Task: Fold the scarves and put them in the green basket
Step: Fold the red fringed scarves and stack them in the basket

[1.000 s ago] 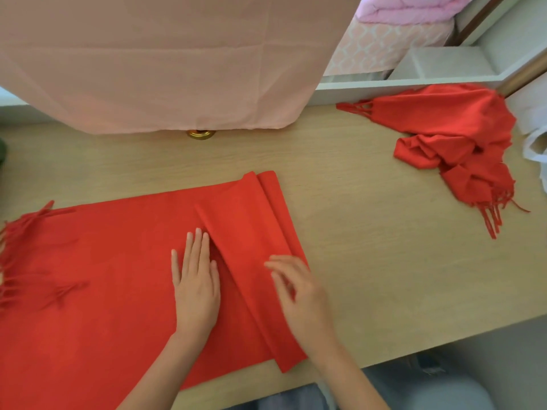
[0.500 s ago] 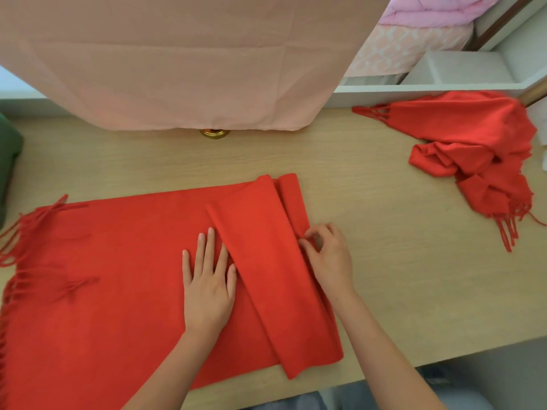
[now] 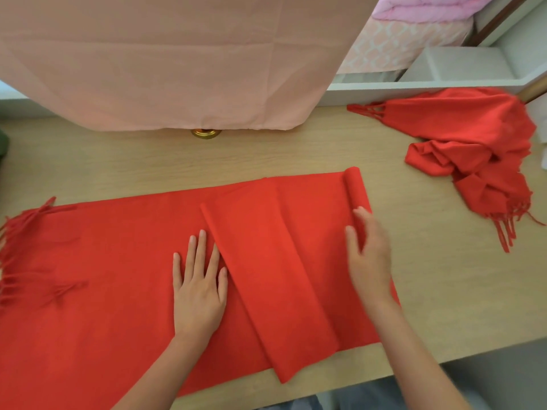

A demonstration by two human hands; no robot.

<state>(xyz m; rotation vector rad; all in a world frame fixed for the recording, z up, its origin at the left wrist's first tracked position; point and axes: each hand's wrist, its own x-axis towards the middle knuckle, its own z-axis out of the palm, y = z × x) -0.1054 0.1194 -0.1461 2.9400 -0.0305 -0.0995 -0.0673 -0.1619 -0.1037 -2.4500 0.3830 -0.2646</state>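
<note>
Red scarf (image 3: 118,261) flat, pleat-folded; second scarf (image 3: 479,155) crumpled far right.

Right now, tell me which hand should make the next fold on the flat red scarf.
Probably the right hand: it is already at the scarf's rolled right end, fingers curled at its edge. The left hand lies flat, pinning the cloth beside the folded panel.

No readable text, label or number anywhere.
</note>
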